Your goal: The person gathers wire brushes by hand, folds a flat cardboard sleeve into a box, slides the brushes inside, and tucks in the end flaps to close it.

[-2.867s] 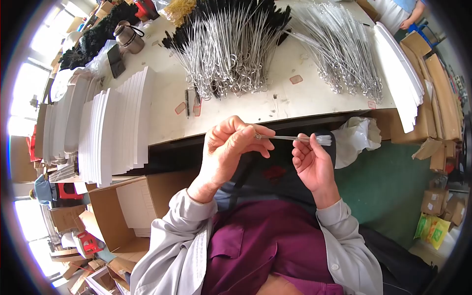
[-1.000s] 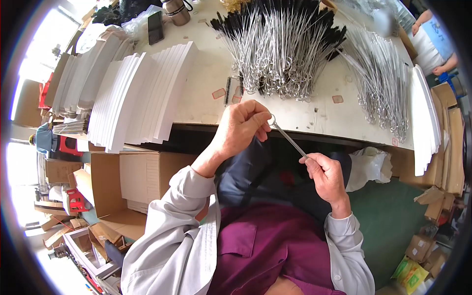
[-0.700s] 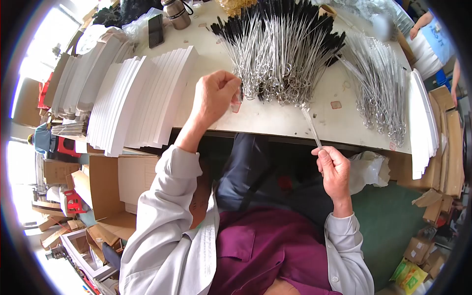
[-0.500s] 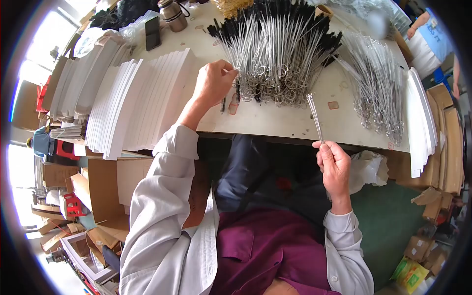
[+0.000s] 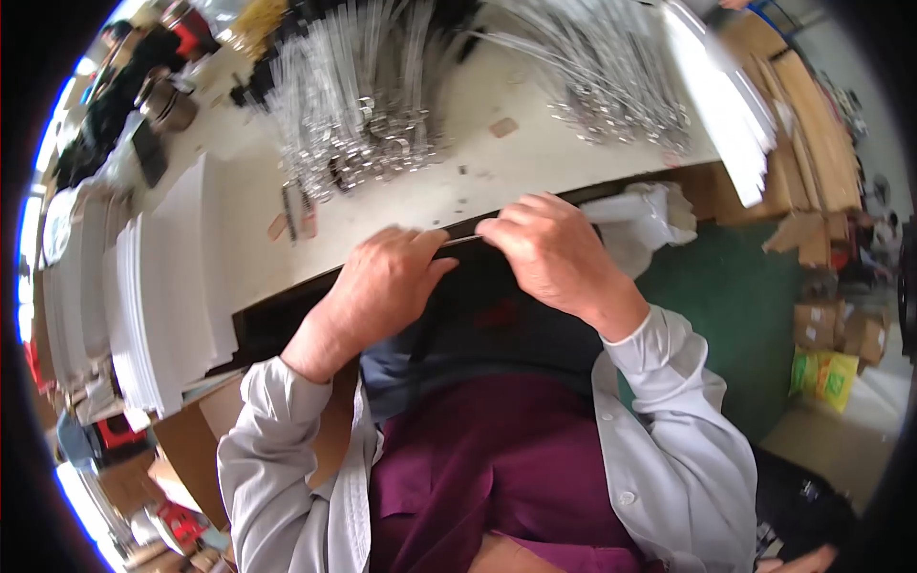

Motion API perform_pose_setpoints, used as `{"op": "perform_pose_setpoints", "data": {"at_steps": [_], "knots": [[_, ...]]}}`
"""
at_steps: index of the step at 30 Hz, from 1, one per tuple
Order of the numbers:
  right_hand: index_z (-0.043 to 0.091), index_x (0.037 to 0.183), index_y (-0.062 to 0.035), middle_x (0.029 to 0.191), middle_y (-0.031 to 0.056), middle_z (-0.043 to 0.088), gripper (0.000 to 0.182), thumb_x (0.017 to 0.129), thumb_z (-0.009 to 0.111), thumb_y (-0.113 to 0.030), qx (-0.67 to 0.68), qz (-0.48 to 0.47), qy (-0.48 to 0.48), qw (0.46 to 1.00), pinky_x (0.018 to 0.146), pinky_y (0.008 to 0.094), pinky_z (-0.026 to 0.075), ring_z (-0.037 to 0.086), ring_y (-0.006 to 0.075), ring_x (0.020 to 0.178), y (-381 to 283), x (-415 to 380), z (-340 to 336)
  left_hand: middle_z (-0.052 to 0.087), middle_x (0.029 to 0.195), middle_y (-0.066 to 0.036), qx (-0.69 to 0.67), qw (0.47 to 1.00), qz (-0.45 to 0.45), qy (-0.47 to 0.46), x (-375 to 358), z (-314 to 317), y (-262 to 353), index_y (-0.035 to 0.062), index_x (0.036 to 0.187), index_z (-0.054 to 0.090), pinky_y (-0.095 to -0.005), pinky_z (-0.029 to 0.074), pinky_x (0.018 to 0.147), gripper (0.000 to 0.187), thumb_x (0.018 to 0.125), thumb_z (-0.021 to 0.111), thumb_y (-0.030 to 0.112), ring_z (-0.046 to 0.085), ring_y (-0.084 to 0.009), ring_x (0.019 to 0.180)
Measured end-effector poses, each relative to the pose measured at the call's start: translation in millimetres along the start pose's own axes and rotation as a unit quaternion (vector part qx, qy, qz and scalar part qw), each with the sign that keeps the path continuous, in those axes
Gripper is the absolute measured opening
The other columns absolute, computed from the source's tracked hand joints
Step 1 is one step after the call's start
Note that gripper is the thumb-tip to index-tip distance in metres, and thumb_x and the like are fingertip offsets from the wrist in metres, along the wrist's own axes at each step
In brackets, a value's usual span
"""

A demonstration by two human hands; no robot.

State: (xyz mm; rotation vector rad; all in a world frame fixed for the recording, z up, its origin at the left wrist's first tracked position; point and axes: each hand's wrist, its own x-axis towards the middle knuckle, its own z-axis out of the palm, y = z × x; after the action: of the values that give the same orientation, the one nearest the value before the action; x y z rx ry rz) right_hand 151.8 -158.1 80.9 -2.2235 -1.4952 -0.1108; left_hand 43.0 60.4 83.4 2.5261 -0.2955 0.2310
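My left hand (image 5: pixel 387 282) is closed over the table's front edge, its thumb and finger pinching one end of a thin metal piece (image 5: pixel 463 240). At the other end my right hand (image 5: pixel 549 250) pinches too, so the piece spans the short gap between my fingertips. Most of it is hidden by my fingers. Beyond my left hand lies a large pile of thin metal wires with ring ends (image 5: pixel 358 143). Two small dark brushes (image 5: pixel 298 205) rest on the white table (image 5: pixel 258 263) left of that pile.
A second wire pile (image 5: pixel 621 86) lies at the right. White stacked strips (image 5: pixel 158 296) stand at the left, more (image 5: pixel 731 115) at the right edge. A metal flask (image 5: pixel 167 103) and a dark phone (image 5: pixel 148 153) sit back left. A plastic bag (image 5: pixel 640 224) hangs near the front edge.
My left hand has left the wire pile and come down to the front edge. My right hand has moved inward beside it. The view has turned, shifting the table contents leftward.
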Motion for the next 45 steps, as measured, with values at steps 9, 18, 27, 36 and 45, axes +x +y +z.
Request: {"op": "perform_pose_setpoints", "data": {"at_steps": [9,18,27,36,45], "knots": [[0.069,0.094,-0.003,0.089,0.008,0.07,0.012,0.089,0.076,-0.012,0.04,0.006,0.255,0.966,0.085,0.0409,0.052,0.066,0.0279,0.09,-8.9,-12.1,-12.5,0.062,0.065,-0.006,-0.244,0.953,-0.18,-0.015,-10.2,21.3,-0.2,-0.0018,0.099,0.067,-0.0271,0.049,0.057,0.022,0.106,0.054,0.016,0.061,-0.0115,0.059],[0.062,0.128,0.0038,0.108,0.0148,0.072,0.041,0.112,0.047,-0.031,0.648,0.256,0.223,0.681,0.089,0.0339,0.058,0.071,0.0207,0.095,2.2,-30.5,36.0,0.065,0.067,-0.004,-0.553,0.791,-0.233,-0.122,3.9,58.5,24.8,0.0,0.108,0.067,-0.0242,0.052,0.057,0.031,0.111,0.05,0.026,0.063,-0.011,0.058],[0.063,0.113,0.0028,0.088,0.0104,0.07,0.027,0.11,0.052,-0.022,0.685,0.3,0.289,0.597,0.074,0.0352,0.063,0.072,0.02,0.078,7.5,-34.0,34.9,0.066,0.07,-0.005,-0.568,0.767,-0.253,-0.156,12.8,75.5,35.0,-0.0002,0.109,0.066,-0.0245,0.054,0.058,0.031,0.111,0.051,0.027,0.063,-0.0111,0.058],[0.063,0.109,0.0014,0.076,0.0061,0.063,0.031,0.111,0.05,-0.026,0.625,0.297,0.344,0.635,0.063,0.034,0.06,0.064,0.0174,0.064,39.4,-32.4,25.1,0.07,0.085,-0.006,-0.307,0.917,-0.155,-0.202,10.2,51.1,33.7,-0.0022,0.11,0.07,-0.0264,0.054,0.069,0.023,0.104,0.062,0.018,0.066,-0.0125,0.074],[0.066,0.105,0.0022,0.064,0.0026,0.057,0.032,0.111,0.048,-0.025,0.548,0.317,0.304,0.712,0.047,0.0264,0.044,0.057,0.0132,0.048,68.1,6.7,27.5,0.068,0.073,-0.003,-0.097,0.964,-0.202,0.146,41.8,-43.8,-29.1,-0.0032,0.099,0.074,-0.0261,0.053,0.063,0.017,0.097,0.07,0.014,0.062,-0.0077,0.066]]}}
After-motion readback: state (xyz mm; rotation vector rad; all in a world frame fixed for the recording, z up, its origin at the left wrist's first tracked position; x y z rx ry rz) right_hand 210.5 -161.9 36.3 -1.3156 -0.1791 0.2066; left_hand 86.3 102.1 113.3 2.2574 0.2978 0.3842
